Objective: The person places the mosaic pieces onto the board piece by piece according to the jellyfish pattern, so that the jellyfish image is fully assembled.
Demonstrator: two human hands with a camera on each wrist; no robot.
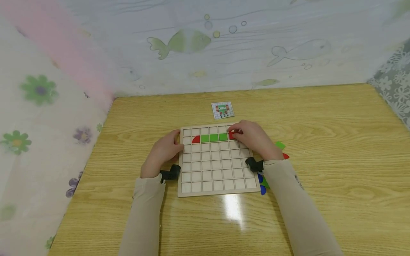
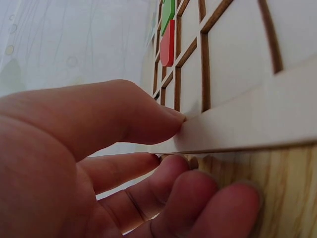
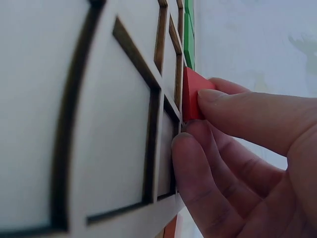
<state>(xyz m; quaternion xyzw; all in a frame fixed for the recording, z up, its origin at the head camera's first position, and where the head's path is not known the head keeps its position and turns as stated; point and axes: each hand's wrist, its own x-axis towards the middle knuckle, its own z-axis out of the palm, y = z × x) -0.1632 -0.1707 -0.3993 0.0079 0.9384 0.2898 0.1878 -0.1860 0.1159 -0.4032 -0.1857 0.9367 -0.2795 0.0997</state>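
A wooden grid board (image 1: 211, 194) lies on the table. Along its second row from the top sit a red piece with a curved edge (image 1: 196, 139) and three green squares (image 1: 214, 137). At the right end of that row my right hand (image 1: 253, 138) pinches a red piece (image 3: 192, 96) between thumb and fingers; the piece stands tilted against the grid, and its full outline is partly covered. My left hand (image 1: 164, 150) grips the board's left edge. In the left wrist view the thumb presses on the rim, with curled fingers beside and below it.
Behind the board lies a small picture card (image 1: 222, 110) showing a coloured figure on a grid. Loose green (image 1: 280, 145), red (image 1: 286, 156) and blue (image 1: 263, 190) pieces lie right of the board, partly hidden by the right arm. A patterned wall covering borders the table's back.
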